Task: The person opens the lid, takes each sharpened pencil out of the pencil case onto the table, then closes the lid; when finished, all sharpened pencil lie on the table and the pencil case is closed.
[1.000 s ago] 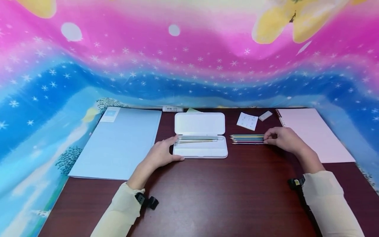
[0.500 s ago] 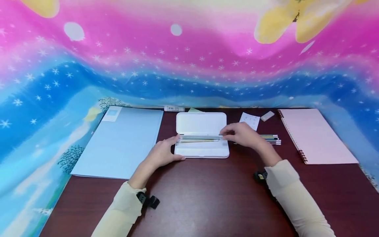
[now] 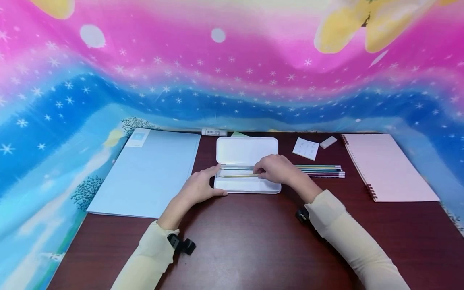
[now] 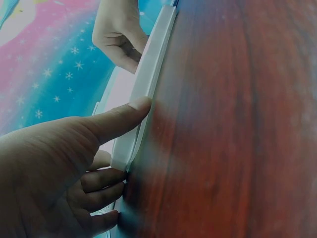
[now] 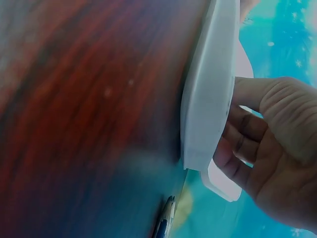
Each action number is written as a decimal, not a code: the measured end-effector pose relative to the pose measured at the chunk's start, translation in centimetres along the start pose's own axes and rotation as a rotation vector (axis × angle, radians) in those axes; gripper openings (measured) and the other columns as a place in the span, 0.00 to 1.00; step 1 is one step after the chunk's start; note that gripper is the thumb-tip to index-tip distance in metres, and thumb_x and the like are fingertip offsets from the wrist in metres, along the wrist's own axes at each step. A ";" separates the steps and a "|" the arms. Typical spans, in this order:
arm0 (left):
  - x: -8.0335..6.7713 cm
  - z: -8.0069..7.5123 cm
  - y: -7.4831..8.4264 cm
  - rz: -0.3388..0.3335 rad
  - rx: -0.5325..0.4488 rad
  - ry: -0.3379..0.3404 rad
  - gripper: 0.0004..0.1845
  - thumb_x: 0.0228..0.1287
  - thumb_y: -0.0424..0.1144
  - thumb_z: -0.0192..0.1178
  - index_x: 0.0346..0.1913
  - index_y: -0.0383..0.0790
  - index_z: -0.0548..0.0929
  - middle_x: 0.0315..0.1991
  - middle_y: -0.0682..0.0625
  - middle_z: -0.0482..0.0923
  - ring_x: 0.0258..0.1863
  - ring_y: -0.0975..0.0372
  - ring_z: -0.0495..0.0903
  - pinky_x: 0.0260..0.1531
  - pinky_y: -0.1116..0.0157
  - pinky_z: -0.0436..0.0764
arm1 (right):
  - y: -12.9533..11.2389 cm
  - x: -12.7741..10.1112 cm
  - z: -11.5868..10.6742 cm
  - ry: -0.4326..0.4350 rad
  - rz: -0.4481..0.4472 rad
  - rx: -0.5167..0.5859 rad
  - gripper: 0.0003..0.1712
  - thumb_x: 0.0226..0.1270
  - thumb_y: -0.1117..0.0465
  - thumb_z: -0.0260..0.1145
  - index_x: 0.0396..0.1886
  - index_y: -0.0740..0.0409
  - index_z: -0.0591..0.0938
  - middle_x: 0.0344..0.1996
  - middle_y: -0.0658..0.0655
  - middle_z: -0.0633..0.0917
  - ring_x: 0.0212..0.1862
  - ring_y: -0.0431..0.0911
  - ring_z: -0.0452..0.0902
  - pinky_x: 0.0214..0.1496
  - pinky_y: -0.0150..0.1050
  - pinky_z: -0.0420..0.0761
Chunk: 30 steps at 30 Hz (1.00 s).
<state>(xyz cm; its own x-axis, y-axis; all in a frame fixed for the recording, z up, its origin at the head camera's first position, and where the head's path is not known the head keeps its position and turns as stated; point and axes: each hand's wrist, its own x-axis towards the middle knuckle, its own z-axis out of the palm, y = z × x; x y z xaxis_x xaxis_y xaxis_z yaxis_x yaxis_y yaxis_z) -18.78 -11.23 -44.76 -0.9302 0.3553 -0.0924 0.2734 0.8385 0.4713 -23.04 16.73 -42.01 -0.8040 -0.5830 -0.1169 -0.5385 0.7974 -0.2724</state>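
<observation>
A white pencil case (image 3: 235, 185) lies open on the table, its lid tipped back. My left hand (image 3: 197, 186) grips its left end, thumb on the front wall and the other fingers round the side, as the left wrist view shows. Inside the case lie several pencils. My right hand (image 3: 278, 169) reaches over the right half, fingers curled down, and pinches a yellow pencil (image 3: 237, 176) near its right end; the fingertips are hidden behind the case wall in the right wrist view. Right of the case, a row of pencils (image 3: 322, 171) lies partly behind my right hand.
A light blue folder (image 3: 152, 173) lies at the left and a pink spiral notebook (image 3: 391, 169) at the right. Along the back are a glue stick (image 3: 214, 132), a white paper square (image 3: 306, 148) and an eraser (image 3: 328, 142). A patterned cloth hangs behind the table.
My right hand has moved left from the row of pencils to inside the case. The yellow pencil there has shifted slightly towards the front. My left hand has stayed on the case.
</observation>
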 end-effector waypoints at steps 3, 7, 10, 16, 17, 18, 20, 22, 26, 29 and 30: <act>0.0 -0.1 0.0 0.003 0.002 0.000 0.53 0.54 0.60 0.75 0.79 0.45 0.62 0.75 0.43 0.68 0.71 0.47 0.72 0.67 0.48 0.74 | -0.1 0.0 0.1 -0.003 -0.005 -0.034 0.08 0.69 0.59 0.70 0.42 0.42 0.91 0.38 0.44 0.90 0.36 0.41 0.77 0.37 0.38 0.76; 0.0 -0.1 -0.1 0.006 0.002 0.000 0.53 0.54 0.59 0.75 0.79 0.44 0.62 0.75 0.43 0.68 0.71 0.47 0.72 0.67 0.48 0.74 | 0.1 -0.1 0.2 0.006 -0.023 -0.043 0.07 0.69 0.59 0.70 0.41 0.42 0.90 0.37 0.44 0.89 0.35 0.41 0.76 0.38 0.37 0.76; 0.0 0.0 -0.1 0.007 0.004 -0.001 0.53 0.54 0.60 0.75 0.79 0.44 0.62 0.75 0.42 0.68 0.71 0.47 0.71 0.67 0.48 0.73 | 0.4 -0.5 0.0 0.023 -0.030 -0.023 0.07 0.69 0.59 0.70 0.41 0.42 0.90 0.35 0.44 0.88 0.35 0.41 0.75 0.38 0.37 0.76; 0.1 0.1 -0.2 0.009 0.002 0.001 0.53 0.54 0.60 0.74 0.79 0.44 0.62 0.75 0.43 0.68 0.71 0.47 0.72 0.67 0.48 0.74 | 1.6 -1.7 -1.2 0.103 -0.042 0.067 0.08 0.69 0.60 0.70 0.42 0.44 0.91 0.37 0.46 0.88 0.36 0.41 0.77 0.42 0.41 0.79; 0.1 0.1 -0.2 0.009 0.001 0.002 0.53 0.54 0.60 0.74 0.79 0.44 0.62 0.75 0.43 0.68 0.71 0.47 0.72 0.67 0.48 0.74 | 1.9 -2.0 -1.5 0.119 -0.045 0.085 0.08 0.69 0.61 0.70 0.43 0.44 0.91 0.39 0.47 0.89 0.38 0.41 0.79 0.43 0.42 0.81; 0.1 0.1 -0.2 0.010 -0.001 0.002 0.53 0.54 0.60 0.74 0.79 0.44 0.62 0.75 0.44 0.68 0.71 0.47 0.72 0.67 0.48 0.74 | 2.3 -2.2 -1.7 0.134 -0.047 0.102 0.09 0.69 0.62 0.70 0.43 0.45 0.91 0.40 0.47 0.89 0.39 0.41 0.81 0.46 0.43 0.82; 0.1 0.1 -0.2 0.011 -0.003 0.002 0.53 0.54 0.60 0.74 0.79 0.44 0.62 0.75 0.44 0.68 0.71 0.47 0.72 0.67 0.48 0.74 | 3.1 -2.8 -2.0 0.160 -0.047 0.138 0.09 0.68 0.62 0.70 0.44 0.46 0.91 0.43 0.49 0.90 0.43 0.43 0.83 0.49 0.46 0.83; 0.1 0.0 -0.2 0.012 -0.005 0.001 0.53 0.54 0.59 0.74 0.79 0.44 0.62 0.75 0.44 0.68 0.71 0.47 0.71 0.67 0.48 0.73 | 3.9 -3.5 -2.2 0.188 -0.046 0.163 0.09 0.68 0.63 0.70 0.45 0.48 0.91 0.42 0.49 0.90 0.44 0.43 0.83 0.50 0.47 0.82; 0.0 0.0 -0.1 0.010 -0.004 0.000 0.53 0.54 0.59 0.75 0.79 0.44 0.62 0.75 0.43 0.68 0.72 0.47 0.71 0.68 0.48 0.73 | 5.5 -4.9 -2.5 0.227 -0.032 0.204 0.09 0.68 0.63 0.70 0.45 0.48 0.91 0.41 0.49 0.89 0.42 0.43 0.82 0.47 0.46 0.81; 0.0 0.1 -0.1 0.010 -0.003 0.002 0.53 0.54 0.59 0.75 0.79 0.44 0.62 0.75 0.43 0.68 0.71 0.46 0.72 0.66 0.47 0.74 | 6.6 -6.1 -2.8 0.241 0.006 0.221 0.09 0.70 0.62 0.69 0.44 0.47 0.90 0.42 0.49 0.90 0.42 0.43 0.81 0.46 0.45 0.80; 0.0 0.1 0.0 0.009 -0.004 0.004 0.53 0.54 0.59 0.75 0.79 0.44 0.62 0.75 0.43 0.68 0.71 0.46 0.72 0.66 0.47 0.74 | 7.0 -6.5 -3.0 0.246 0.021 0.223 0.09 0.70 0.62 0.69 0.44 0.46 0.91 0.42 0.49 0.90 0.42 0.43 0.81 0.46 0.45 0.80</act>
<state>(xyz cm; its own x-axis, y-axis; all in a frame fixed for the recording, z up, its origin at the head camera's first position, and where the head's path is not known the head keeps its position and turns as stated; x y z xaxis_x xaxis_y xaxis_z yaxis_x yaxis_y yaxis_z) -18.76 -11.25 -44.84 -0.9285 0.3614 -0.0849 0.2810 0.8335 0.4757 -22.36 26.57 -40.34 -0.8657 -0.4902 0.1017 -0.4747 0.7392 -0.4778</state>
